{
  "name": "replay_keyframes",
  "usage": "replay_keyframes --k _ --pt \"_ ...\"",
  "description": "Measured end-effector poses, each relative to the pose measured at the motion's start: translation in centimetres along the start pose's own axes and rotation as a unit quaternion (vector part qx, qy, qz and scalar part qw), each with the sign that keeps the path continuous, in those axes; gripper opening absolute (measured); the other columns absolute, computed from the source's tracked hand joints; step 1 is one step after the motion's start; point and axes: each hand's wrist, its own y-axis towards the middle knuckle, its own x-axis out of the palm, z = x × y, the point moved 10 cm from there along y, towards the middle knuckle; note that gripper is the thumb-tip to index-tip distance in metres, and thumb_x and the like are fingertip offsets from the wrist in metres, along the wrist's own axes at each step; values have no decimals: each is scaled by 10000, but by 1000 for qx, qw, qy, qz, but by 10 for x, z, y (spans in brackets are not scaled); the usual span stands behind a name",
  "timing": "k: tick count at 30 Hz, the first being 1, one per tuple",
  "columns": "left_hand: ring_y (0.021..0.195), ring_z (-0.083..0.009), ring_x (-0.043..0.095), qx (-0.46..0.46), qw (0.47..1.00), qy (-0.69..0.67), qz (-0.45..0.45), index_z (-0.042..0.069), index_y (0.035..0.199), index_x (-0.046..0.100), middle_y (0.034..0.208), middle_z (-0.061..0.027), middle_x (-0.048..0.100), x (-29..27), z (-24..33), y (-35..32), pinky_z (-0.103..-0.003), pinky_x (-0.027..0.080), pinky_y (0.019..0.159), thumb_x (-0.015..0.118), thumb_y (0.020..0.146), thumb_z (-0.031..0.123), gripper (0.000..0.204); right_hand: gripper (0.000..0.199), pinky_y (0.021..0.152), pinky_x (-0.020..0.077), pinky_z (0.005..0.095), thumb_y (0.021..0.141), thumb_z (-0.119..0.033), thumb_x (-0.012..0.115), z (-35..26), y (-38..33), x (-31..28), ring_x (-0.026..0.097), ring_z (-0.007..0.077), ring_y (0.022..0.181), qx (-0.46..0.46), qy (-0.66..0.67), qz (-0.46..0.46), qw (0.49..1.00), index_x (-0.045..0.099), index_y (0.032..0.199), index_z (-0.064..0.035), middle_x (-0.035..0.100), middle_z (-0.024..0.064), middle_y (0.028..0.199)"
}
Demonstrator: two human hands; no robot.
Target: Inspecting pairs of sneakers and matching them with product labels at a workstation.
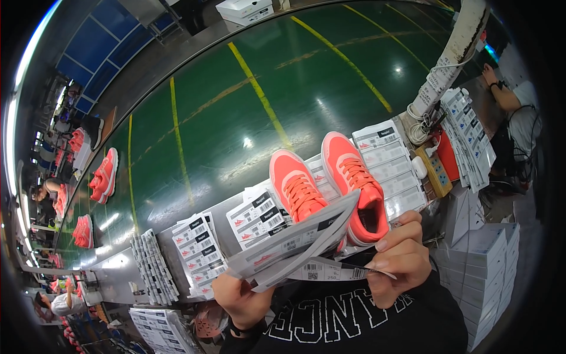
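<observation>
My left hand (239, 298) grips one end of a fanned stack of white printed label sheets (292, 242). My right hand (398, 256) pinches the other end of the sheets, its fingers closed on a thin strip. Just beyond the sheets, a pair of coral-pink sneakers stands on the metal work ledge (127, 268): the left shoe (298, 189) and the right shoe (356, 183), toes pointing away from me. The lower part of the sheets hides the heels of the shoes.
Several stacks of white labels (197, 245) lie along the ledge, more to the right (389, 165). A power strip (435, 171) and a wrapped post (451, 56) stand far right, beside stacked white boxes (483, 259). More pink sneakers (103, 177) sit at left. Another person's arm (507, 94) shows at upper right.
</observation>
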Motion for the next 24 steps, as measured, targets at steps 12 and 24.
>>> replay_keyframes --k 12,24 --pt "866 -138 579 -166 940 -265 139 -45 1036 538 939 -95 620 -93 -122 -9 -261 438 810 605 809 -2 240 163 807 346 366 703 -19 603 50 -7 -41 509 169 763 96 71 91 989 510 834 -48 542 53 726" --pt "1258 -403 298 -314 817 479 63 -58 1338 266 1322 -307 325 -145 -232 -16 -443 246 1034 623 804 218 699 328 819 378 241 734 54 643 130 -49 -69 523 128 879 377 110 100 914 531 1042 31 574 108 938"
